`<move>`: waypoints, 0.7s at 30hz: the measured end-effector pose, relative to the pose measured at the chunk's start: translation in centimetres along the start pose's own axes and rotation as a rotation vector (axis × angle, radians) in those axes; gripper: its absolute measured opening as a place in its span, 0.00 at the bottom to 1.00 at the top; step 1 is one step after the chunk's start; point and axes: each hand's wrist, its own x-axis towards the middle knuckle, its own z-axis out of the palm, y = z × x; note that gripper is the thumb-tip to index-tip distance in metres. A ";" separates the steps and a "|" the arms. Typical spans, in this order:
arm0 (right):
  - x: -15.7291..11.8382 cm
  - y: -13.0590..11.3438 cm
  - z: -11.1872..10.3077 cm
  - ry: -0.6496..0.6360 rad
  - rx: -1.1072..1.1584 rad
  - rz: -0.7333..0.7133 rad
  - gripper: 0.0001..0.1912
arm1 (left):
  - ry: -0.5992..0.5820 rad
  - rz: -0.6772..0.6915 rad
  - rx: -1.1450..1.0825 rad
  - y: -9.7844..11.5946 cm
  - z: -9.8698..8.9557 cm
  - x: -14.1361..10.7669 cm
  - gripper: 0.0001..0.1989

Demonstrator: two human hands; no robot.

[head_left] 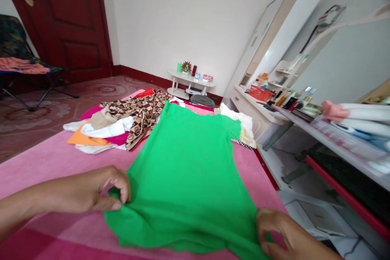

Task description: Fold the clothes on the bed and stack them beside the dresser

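A green T-shirt [195, 162] lies spread on the pink bed cover [57, 158], its neck and sleeves at the far end and its hem toward me. At the left side of the hem, my left hand [106, 191] pinches the fabric between thumb and fingers. My right hand [278, 231] grips the right side near the hem in the same way, its lower part cut off by the frame. Between both hands the cloth is rumpled, with soft folds. The left sleeve does not show clearly.
Several heaped clothes [122, 118] lie left of the shirt. A white garment [236, 113] sits by its far right corner. A dressing table [258, 101] and a glass-topped table [329, 138] line the right. A low white stand [190, 79] is at the wall, a folding chair [27, 65] far left.
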 end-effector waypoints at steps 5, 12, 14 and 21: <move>4.3 -2.1 -0.5 -0.096 -0.064 -0.037 0.14 | -0.031 -0.033 0.116 1.5 -0.8 2.0 0.17; 15.1 -2.4 1.3 0.304 -0.103 -0.198 0.13 | 0.129 0.130 0.403 3.1 -0.9 13.1 0.25; 17.7 -0.3 1.6 0.432 -0.152 -0.095 0.12 | 0.206 0.088 0.463 2.1 -0.5 16.6 0.32; 23.9 8.4 -3.0 0.857 0.022 0.391 0.24 | 0.502 0.004 0.632 -0.9 2.1 22.2 0.33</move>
